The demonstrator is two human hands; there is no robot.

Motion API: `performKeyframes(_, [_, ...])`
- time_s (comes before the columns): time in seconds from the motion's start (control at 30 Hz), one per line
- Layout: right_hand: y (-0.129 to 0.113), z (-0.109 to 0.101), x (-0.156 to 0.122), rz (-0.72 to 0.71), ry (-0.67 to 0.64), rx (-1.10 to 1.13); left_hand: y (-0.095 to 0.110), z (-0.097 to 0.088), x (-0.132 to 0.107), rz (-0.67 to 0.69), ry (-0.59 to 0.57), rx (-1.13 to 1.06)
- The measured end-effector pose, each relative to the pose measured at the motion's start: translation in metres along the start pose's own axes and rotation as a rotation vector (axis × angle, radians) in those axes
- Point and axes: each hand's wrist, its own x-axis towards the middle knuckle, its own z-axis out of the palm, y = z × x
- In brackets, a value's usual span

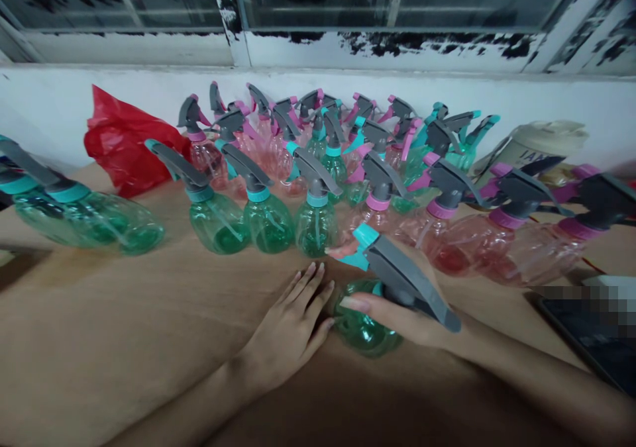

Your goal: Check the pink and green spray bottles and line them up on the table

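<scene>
In the head view my right hand (397, 314) is wrapped round the neck of a green spray bottle (365, 331) with a grey and turquoise trigger head. The bottle stands on the table near the front, its nozzle towards the far left. Flat on the tabletop just left of it lies my left hand (288, 328), fingers stretched out and holding nothing. Its thumb and fingertips are close to the bottle's base; whether they touch cannot be told. Behind both hands runs a row of spray bottles, among them a green one (317, 228) and a pink one (452, 248).
More pink and green spray bottles crowd the back by the wall. A red plastic bag (132, 146) lies at the back left, near more green bottles (89, 218). A pale bag (541, 146) stands at the back right. A dark phone-like device (586, 334) rests at the right edge.
</scene>
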Motion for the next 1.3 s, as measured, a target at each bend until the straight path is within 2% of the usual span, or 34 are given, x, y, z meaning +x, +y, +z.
performKeyframes(0.4, [0.0010,0.0007,0.0015,0.039,0.001,-0.056,0.0022,0.0007,-0.0005,0.008,0.035,0.012])
performKeyframes(0.73, [0.0024,0.0021,0.0006,0.014,0.018,0.012,0.0011,0.0028,-0.0009,0.010,0.036,0.005])
performKeyframes(1.17, [-0.0018,-0.0004,0.0007,0.098,-0.049,0.031,0.0006,-0.0006,0.0007,0.008,0.033,-0.022])
performKeyframes(1.3, [0.0025,-0.0007,0.0015,0.073,-0.088,-0.053,0.0009,0.0009,-0.0004,0.008,0.065,-0.019])
